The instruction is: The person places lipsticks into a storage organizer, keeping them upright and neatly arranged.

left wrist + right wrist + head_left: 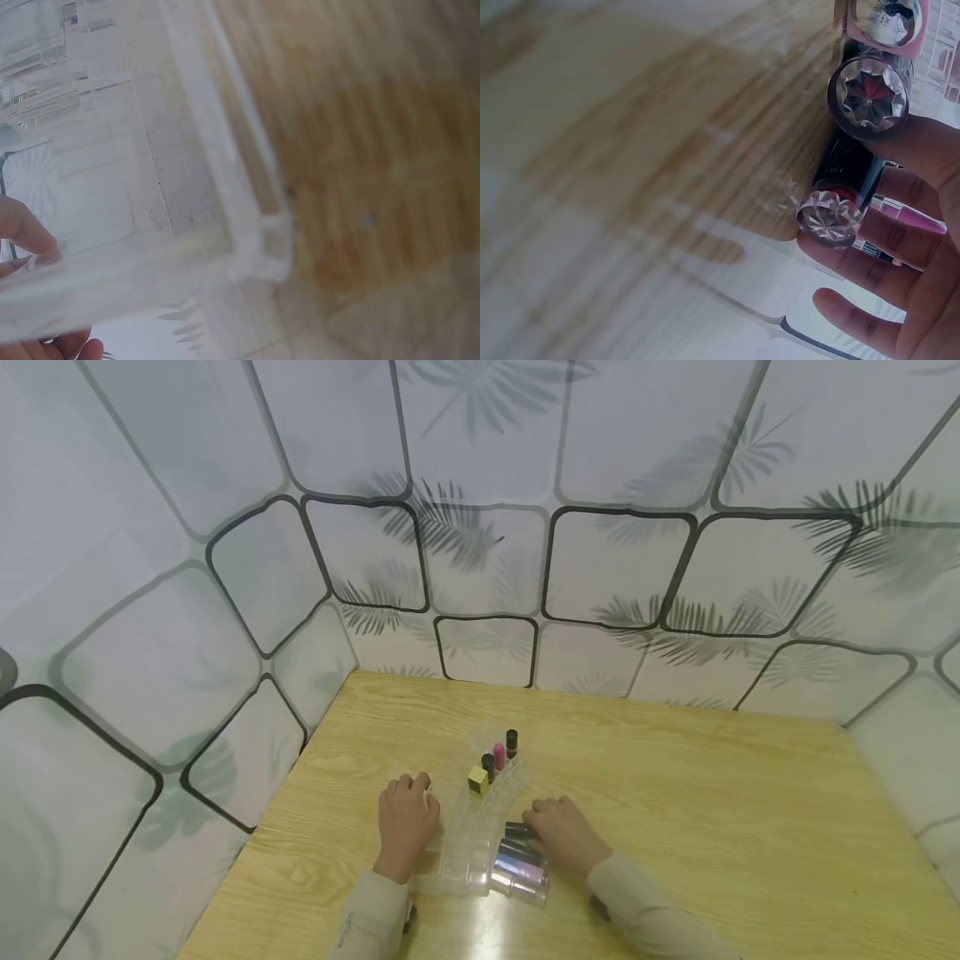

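A curved, clear plastic makeup organizer (467, 860) stands on the table, with several lipsticks upright toward its far end, among them a pink tube (499, 756) and a yellow-and-black box-shaped one (477, 782). My left hand (407, 820) is at its left side; in the left wrist view, thumb and fingers lie on either side of a clear panel (259, 247). On the right, my right hand (564, 835) grips a black lipstick tube (517, 830) lying on its side. The right wrist view shows this tube's faceted clear end (831, 219) beside the fingers.
Next to the gripped tube lie more tubes: a black one (521, 849), a purple shiny one (521, 867) and a clear-ended one (517, 888). The wooden table (712, 802) meets a patterned curtain (600, 568) at the back and left.
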Available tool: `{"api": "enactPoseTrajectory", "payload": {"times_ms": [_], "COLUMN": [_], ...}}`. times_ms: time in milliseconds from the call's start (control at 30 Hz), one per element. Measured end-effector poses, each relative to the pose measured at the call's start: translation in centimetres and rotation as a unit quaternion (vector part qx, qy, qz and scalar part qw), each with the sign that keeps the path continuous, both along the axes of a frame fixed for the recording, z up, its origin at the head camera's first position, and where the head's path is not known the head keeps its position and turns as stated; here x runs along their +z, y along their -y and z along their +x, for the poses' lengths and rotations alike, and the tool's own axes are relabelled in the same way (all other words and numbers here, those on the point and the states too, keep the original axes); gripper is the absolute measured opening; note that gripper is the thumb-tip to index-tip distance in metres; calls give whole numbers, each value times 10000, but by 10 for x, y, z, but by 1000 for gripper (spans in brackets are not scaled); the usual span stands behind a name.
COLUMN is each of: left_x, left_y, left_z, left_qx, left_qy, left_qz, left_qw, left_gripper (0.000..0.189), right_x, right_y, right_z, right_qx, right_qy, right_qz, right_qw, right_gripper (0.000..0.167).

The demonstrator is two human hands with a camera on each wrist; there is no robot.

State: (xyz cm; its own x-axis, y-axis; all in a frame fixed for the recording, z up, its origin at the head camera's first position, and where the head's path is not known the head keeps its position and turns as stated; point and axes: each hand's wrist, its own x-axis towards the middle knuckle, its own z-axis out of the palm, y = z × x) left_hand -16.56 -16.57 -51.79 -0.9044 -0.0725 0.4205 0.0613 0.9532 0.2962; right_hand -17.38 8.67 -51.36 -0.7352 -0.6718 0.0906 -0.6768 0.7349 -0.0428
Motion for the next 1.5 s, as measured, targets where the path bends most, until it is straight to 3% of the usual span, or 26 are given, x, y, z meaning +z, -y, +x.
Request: {"api": "enactPoseTrajectory", "payload": {"times_ms": [500, 733, 1100, 1500], "left_x": [0, 0, -1, -1], "left_y": [0, 0, 0, 0], "left_z": [0, 1, 0, 1], "left_qx": [-7, -25, -22, -1], "left_qy": [-79, -98, -141, -58], "left_qz": [-42, -45, -37, -30], "left_qw": [10000, 9999, 9999, 10000], "left_gripper": [9, 10, 10, 10], "right_x": [-6, -9, 2, 8], "right_y": [0, -3, -5, -6], "right_z": [-6, -7, -4, -5], "right_qx": [-199, -264, -601, -594], "right_qy": [147, 370, 886, 681], "right_qz": [-26, -233, -858, -1335], "right_qw": [9997, 9987, 9905, 9869], "right_gripper": [25, 23, 25, 27]}}
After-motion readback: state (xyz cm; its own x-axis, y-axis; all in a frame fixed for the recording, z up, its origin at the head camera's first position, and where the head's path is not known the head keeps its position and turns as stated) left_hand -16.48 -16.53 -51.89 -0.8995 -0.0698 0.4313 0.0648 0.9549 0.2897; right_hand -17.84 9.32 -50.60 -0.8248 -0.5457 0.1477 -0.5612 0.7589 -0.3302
